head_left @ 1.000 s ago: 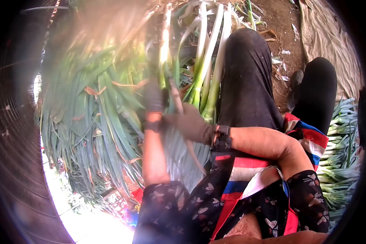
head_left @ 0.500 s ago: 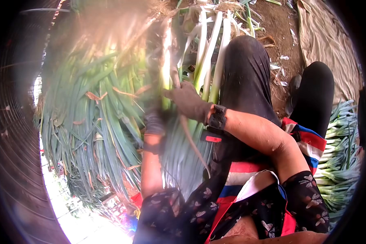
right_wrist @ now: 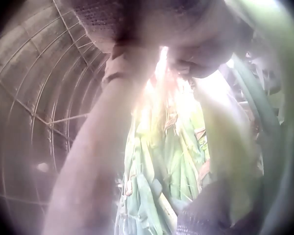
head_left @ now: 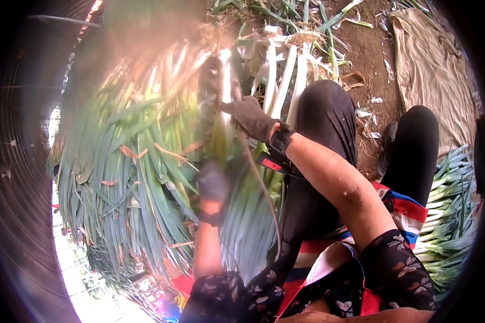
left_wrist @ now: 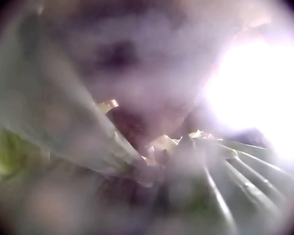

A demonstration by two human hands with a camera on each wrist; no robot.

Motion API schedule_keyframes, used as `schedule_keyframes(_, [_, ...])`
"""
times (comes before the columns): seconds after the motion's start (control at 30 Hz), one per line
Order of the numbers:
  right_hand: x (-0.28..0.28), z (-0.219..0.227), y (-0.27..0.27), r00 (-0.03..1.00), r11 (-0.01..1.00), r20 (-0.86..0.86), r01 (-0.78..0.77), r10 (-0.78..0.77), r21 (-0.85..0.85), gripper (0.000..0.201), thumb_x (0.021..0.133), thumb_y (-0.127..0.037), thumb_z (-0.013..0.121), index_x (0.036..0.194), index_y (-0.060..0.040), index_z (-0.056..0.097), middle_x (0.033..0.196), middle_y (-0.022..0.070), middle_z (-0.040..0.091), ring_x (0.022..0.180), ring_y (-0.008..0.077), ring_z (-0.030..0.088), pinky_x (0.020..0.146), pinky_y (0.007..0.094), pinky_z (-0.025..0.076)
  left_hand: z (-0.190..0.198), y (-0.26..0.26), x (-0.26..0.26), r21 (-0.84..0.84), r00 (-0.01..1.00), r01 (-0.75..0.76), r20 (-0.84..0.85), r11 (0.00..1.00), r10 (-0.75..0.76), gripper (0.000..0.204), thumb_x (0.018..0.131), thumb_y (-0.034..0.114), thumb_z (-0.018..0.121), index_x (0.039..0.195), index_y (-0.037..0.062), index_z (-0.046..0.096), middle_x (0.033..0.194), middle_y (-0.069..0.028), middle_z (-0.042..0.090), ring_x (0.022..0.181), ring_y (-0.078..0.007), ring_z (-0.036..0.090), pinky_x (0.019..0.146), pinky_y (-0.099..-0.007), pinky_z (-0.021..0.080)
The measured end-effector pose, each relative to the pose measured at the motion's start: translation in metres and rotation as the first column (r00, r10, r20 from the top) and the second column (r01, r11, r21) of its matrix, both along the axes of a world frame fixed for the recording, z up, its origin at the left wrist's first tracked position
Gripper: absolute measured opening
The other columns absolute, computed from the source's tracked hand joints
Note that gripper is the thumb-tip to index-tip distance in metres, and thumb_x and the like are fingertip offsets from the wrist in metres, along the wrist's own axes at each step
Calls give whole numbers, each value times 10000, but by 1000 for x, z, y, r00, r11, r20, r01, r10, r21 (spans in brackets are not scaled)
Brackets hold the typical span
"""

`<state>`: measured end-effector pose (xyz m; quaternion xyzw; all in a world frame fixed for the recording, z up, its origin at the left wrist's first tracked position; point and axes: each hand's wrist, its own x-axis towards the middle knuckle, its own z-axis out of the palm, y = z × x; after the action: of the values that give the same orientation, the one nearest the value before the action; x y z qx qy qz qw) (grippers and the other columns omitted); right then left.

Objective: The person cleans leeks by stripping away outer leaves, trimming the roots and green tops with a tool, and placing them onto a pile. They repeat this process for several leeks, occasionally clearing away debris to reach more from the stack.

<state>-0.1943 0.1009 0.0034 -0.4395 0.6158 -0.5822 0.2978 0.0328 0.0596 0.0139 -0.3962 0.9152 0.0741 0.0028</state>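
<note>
In the head view, a leek (head_left: 224, 81) with a white shank stands root end away from me. My gloved left hand (head_left: 213, 183), blurred, grips its green part lower down. My gloved right hand (head_left: 253, 117) holds a brown hose (head_left: 258, 175) beside the white shank; the hose trails down to my lap. The right wrist view shows the hose (right_wrist: 88, 161) large, leaving the right hand (right_wrist: 186, 34), with the leek (right_wrist: 230, 137) at its right. Also there, the left glove (right_wrist: 203, 210) wraps the leek's lower part. The left wrist view is mostly blurred leaves (left_wrist: 73, 117).
A big heap of leeks (head_left: 134, 177) lies at the left, before a ribbed dark wall (head_left: 21, 177). Several leeks (head_left: 285, 81) lie against my knee (head_left: 326, 124). Bundled leeks (head_left: 442, 226) and a tan cloth (head_left: 425, 75) are at the right, past soil with scraps.
My left hand has slid down toward me along the leek. My right hand has moved away from me, up along the shank with the hose. The head view has tilted farther forward.
</note>
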Motion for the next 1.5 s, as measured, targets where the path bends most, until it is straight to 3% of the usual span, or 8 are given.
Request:
schedule_keyframes(0.1, [-3, -8, -7, 999, 1000, -21, 25, -25, 4, 328, 787, -24, 569, 1057, -162, 694, 839, 68, 693, 701, 265, 619, 665, 378, 432, 22, 17, -26, 95, 979, -139, -137, 986, 152, 370, 750, 227, 701, 1040, 30, 584, 906, -218, 642, 874, -401, 626, 765, -437, 517])
schedule_keyframes(0.3, [22, -3, 10, 973, 999, -231, -29, 22, -28, 240, 852, -193, 615, 1032, -43, 665, 739, 99, 657, 566, 200, 599, 581, 296, 500, 65, 6, -61, 178, 989, 141, -63, 974, -131, 315, 807, 209, 635, 1052, 12, 602, 878, -169, 650, 822, -287, 635, 706, -380, 516])
schedule_keyframes(0.4, [40, 38, 43, 980, 963, -8, -196, 201, 184, 290, 911, -226, 593, 1126, -37, 641, 845, 143, 672, 649, 195, 657, 642, 280, 563, 80, -18, -48, 400, 978, 70, -206, 914, 16, 276, 842, 216, 615, 1000, -10, 623, 822, -113, 629, 747, -192, 597, 665, -338, 491])
schedule_keyframes(0.47, [53, 67, 64, 813, 914, 577, -290, 79, 283, 265, 927, -210, 571, 1130, -59, 651, 958, 174, 669, 741, 197, 675, 697, 294, 566, 68, -39, -35, 539, 947, -43, -245, 841, 206, 241, 860, 204, 597, 953, -16, 631, 775, -50, 582, 680, -143, 528, 617, -316, 453])
schedule_keyframes(0.63, [71, 38, 78, 981, 978, 65, -188, 182, 88, 242, 884, -230, 615, 990, -17, 658, 856, 139, 601, 733, 204, 630, 659, 319, 510, 100, -13, -28, 638, 961, -104, -134, 763, 244, 272, 877, 173, 618, 1091, 7, 644, 861, -76, 656, 760, -132, 583, 696, -300, 478])
schedule_keyframes(0.9, [48, 46, 84, 861, 900, 507, -191, -38, 392, 243, 904, -276, 562, 1037, -120, 693, 874, 145, 613, 727, 192, 622, 710, 308, 525, 82, 32, 30, 538, 991, -97, -24, 837, 130, 309, 872, 204, 600, 1099, -5, 614, 931, -174, 627, 840, -234, 590, 776, -363, 466])
schedule_keyframes(1.3, [52, 12, 76, 917, 1000, -398, -1, 2, 2, 232, 918, -180, 527, 1086, -142, 684, 720, 123, 624, 675, 268, 649, 614, 356, 525, 43, 26, 68, 676, 965, -93, -121, 731, 234, 346, 885, 129, 547, 1201, -4, 588, 1012, -89, 628, 935, -167, 556, 890, -313, 441])
schedule_keyframes(1.5, [46, 32, 73, 847, 932, 529, -160, -40, 326, 193, 833, -116, 592, 1008, -114, 674, 718, 126, 637, 639, 283, 643, 608, 364, 514, 41, 13, 85, 760, 943, -133, -101, 636, 317, 319, 904, 173, 546, 1168, 5, 607, 958, -41, 618, 813, -129, 577, 751, -270, 499])
